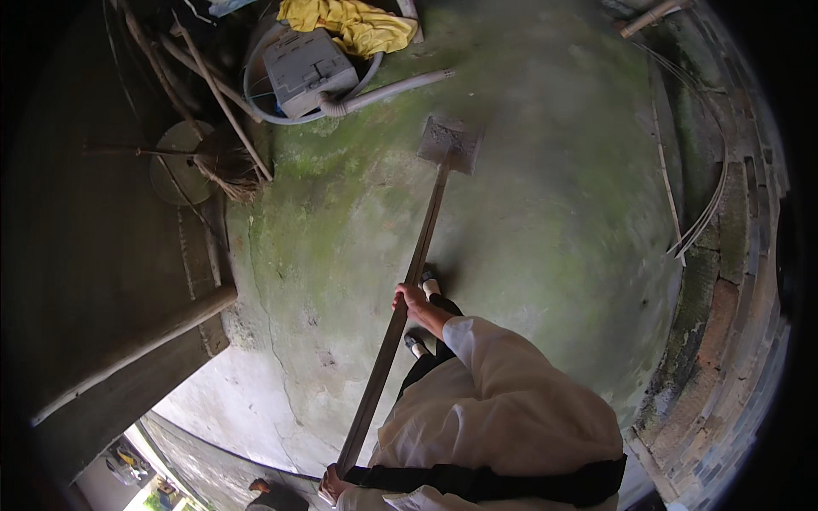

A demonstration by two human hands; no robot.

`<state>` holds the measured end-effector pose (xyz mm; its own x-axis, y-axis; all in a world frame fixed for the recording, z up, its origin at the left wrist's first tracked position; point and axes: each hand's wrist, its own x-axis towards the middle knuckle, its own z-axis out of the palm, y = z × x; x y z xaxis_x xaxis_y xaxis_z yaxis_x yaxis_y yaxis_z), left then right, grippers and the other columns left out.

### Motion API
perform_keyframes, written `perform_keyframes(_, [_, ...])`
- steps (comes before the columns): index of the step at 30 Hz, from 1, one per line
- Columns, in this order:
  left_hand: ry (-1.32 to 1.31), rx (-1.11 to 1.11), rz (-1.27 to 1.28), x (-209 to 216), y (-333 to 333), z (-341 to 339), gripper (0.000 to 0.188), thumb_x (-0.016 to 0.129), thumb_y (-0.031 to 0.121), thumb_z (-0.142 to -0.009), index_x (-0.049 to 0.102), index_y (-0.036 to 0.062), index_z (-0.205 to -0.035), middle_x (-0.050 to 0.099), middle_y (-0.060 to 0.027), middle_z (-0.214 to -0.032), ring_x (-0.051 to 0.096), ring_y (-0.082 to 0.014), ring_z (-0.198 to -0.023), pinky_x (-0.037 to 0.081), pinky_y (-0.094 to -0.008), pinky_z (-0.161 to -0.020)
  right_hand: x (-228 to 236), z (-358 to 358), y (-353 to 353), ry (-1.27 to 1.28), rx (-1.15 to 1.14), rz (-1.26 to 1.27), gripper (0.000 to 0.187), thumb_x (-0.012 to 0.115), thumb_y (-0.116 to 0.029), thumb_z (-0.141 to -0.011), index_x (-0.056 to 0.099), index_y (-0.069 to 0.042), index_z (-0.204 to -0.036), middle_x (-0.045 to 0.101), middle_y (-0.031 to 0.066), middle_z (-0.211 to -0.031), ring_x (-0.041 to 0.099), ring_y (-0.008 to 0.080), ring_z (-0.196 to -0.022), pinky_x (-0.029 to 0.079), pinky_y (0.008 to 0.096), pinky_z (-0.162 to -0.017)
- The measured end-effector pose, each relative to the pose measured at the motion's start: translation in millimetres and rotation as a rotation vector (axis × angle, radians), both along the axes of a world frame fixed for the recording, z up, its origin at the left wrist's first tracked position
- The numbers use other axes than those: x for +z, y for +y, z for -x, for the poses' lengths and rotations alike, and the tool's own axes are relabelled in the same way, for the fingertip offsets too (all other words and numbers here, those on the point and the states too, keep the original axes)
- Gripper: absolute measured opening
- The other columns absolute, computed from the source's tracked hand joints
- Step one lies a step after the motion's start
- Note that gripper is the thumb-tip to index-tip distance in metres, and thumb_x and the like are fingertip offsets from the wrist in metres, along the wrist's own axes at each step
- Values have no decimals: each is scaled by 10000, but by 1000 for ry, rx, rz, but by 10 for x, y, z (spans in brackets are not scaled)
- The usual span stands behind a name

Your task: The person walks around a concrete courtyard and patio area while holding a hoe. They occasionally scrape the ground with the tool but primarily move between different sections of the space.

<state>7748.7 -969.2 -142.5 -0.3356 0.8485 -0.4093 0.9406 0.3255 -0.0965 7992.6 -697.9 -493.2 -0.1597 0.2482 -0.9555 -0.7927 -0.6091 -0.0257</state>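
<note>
A long-handled shovel (368, 399) slants across the concrete floor, its square grey blade (452, 143) lying far ahead with rough, dirty matter on it. Midway along the wooden handle, my right hand (412, 300) is closed around the shaft. My left hand (332, 484) grips the near end at the bottom of the view, partly cut by the dark rim. Both my shoes show beside the handle, next to my right hand.
A round grey tub (375, 66) holds a grey box (308, 70) with a ribbed hose and yellow cloth (349, 24). Sticks and a broom (232, 175) lean at the left wall. A brick edge (720, 315) with thin bent canes (711, 204) runs along the right.
</note>
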Motion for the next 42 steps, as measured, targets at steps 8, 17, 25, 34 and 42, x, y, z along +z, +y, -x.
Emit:
perform_keyframes(8, [7,-321,-131,231,12,513,176,619,195,-660,603,139,-826,593,-80,-679,565,-249,-552,471,-370,-493,543,-48,-762,-8,-255,5,129,527,-33,-670,432,-50,-584,416,71,-503,453,205,-439,417,354,-427])
perform_keyframes(17, [-142,-580,-231,-836,426,1161,230,640,228,-491,560,141,-688,533,-39,-570,521,-216,-493,408,-354,-448,668,-984,-1747,-224,-672,-30,128,547,-69,-667,430,-45,-620,433,76,-534,460,215,-441,433,365,-431])
perform_keyframes(25, [-427,-1239,-162,-1112,1143,378,473,718,292,-411,553,123,-821,558,-74,-679,552,-270,-618,437,-372,-515,455,-1851,-2980,-266,-1090,31,98,551,-59,-655,463,-34,-622,458,90,-540,478,238,-446,451,383,-442])
perform_keyframes(34, [-262,-1579,-162,-576,1264,-1852,289,672,239,-515,533,110,-733,529,-75,-606,532,-271,-547,425,-384,-498,304,-2901,-4102,-128,-1390,142,80,527,-44,-678,453,-25,-656,456,104,-559,482,245,-487,455,393,-471])
perform_keyframes(42, [-105,-1702,-106,-200,632,-3651,307,684,198,-497,536,110,-750,543,-83,-620,537,-278,-548,428,-387,-500,298,-4045,-4883,-95,-1418,207,83,507,-49,-677,431,-23,-656,445,104,-528,464,246,-453,441,376,-443])
